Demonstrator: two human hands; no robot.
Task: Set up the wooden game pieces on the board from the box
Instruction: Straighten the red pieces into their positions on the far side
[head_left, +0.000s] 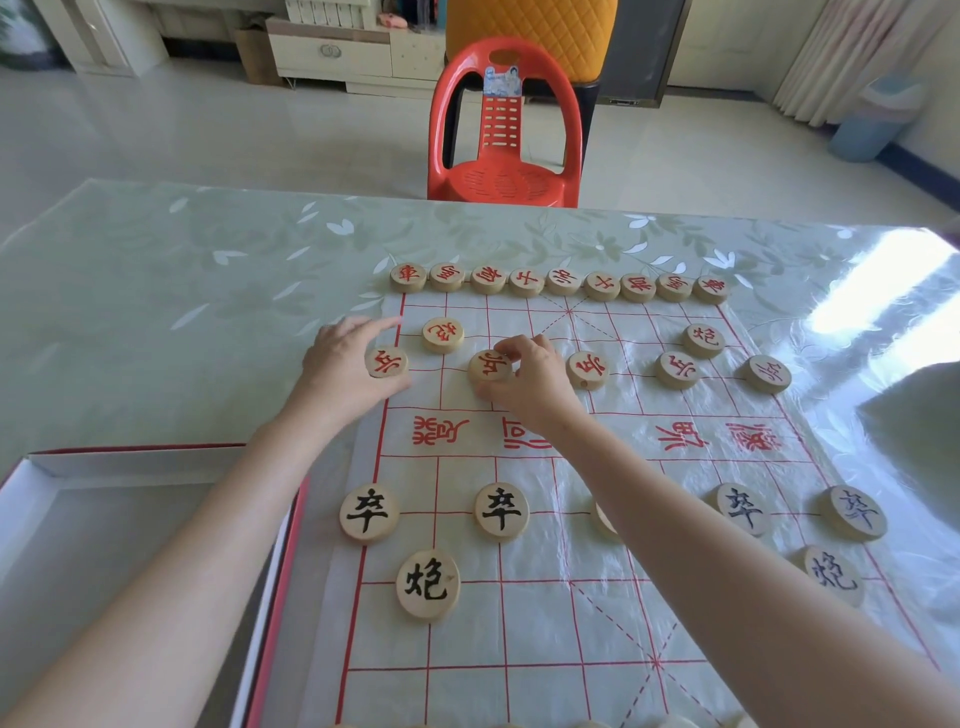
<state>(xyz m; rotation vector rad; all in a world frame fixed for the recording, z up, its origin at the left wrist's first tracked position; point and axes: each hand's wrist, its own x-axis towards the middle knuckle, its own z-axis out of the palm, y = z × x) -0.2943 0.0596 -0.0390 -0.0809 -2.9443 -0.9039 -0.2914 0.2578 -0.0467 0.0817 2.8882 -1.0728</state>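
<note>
Forearm (727, 545) extended, right hand (535, 382) pinching red piece (488, 366).

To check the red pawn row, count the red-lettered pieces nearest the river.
5, left to right: first piece, held by the left hand; second piece, pinched by the right hand; third piece, fourth piece and fifth piece lying free, spaced rightward. None seems hidden.
</note>
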